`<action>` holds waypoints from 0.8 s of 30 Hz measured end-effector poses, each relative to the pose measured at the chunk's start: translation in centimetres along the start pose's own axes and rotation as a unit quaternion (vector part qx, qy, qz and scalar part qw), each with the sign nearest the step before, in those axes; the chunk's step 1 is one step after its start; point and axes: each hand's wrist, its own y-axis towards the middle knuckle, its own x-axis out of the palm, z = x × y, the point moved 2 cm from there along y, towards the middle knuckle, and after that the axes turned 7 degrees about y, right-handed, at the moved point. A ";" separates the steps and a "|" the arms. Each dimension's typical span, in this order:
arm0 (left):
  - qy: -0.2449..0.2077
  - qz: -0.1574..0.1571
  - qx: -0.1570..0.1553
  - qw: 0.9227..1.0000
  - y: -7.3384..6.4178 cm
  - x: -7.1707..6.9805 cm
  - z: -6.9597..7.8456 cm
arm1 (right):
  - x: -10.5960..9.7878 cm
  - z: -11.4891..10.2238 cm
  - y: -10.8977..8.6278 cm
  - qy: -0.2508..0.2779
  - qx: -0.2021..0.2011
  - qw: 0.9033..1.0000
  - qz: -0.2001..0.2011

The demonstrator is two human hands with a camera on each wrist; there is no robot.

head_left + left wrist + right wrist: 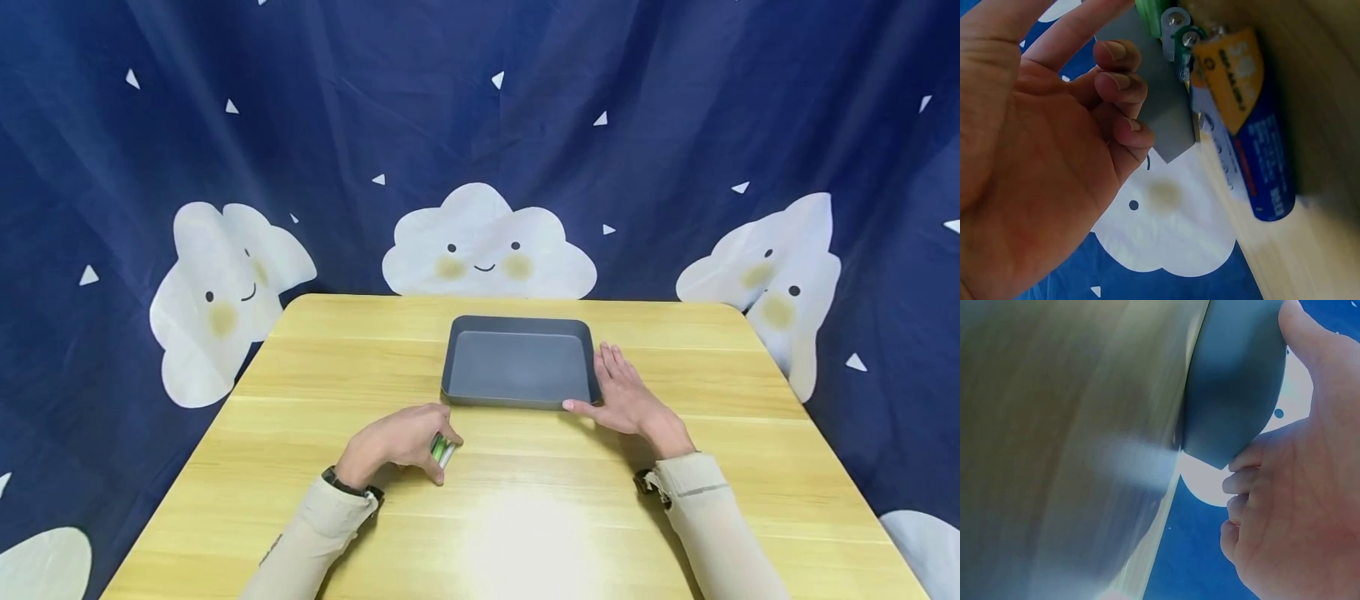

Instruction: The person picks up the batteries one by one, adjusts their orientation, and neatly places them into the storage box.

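Note:
In the head view my left hand point(405, 437) is low over the table, thumb and forefinger curled round small green and white batteries point(438, 450). The left wrist view shows a green battery point(1152, 17) by the forefinger, a grey-white one point(1175, 31) beside it, and a blue-and-orange battery point(1244, 125) closer to the camera. The other fingers curl loosely beside them. A dark grey rectangular tray point(517, 405) stands ahead. My right hand point(626, 400) lies at its front right corner, fingers straight along the right side and thumb at the front rim.
A light wooden table point(360, 350) extends around the tray, with a bright glare patch near its front. Behind it hangs a dark blue curtain point(435, 108) printed with smiling white clouds point(487, 225) and small white triangles.

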 end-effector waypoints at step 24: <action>0.004 0.007 -0.001 1.000 0.0 0.5 -0.2 | 0.1 0.0 -0.2 0.007 -0.008 1.000 0.006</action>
